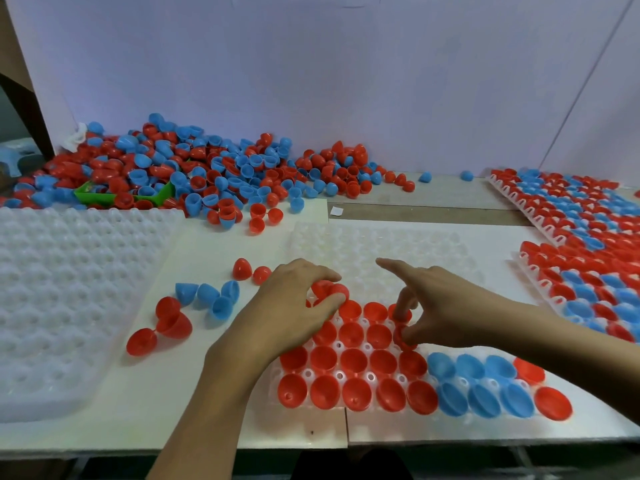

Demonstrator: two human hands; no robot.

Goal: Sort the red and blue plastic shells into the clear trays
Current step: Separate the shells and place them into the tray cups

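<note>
A clear tray [381, 247] lies in front of me, its near rows filled with red shells [353, 362] and several blue shells [471, 368]. My left hand [287, 306] holds red shells [329, 289] between curled fingers and thumb over the tray's left side. My right hand [440, 303] pinches a red shell [403, 336] at the tray's third row, with its index finger stretched out. Loose blue shells [211, 297] and red shells [166, 323] lie on the white board to the left of the tray.
A big heap of mixed red and blue shells [194, 168] with a green bin [121, 197] fills the back left. An empty clear tray [62, 289] lies at the left. Filled trays [581, 237] are stacked at the right.
</note>
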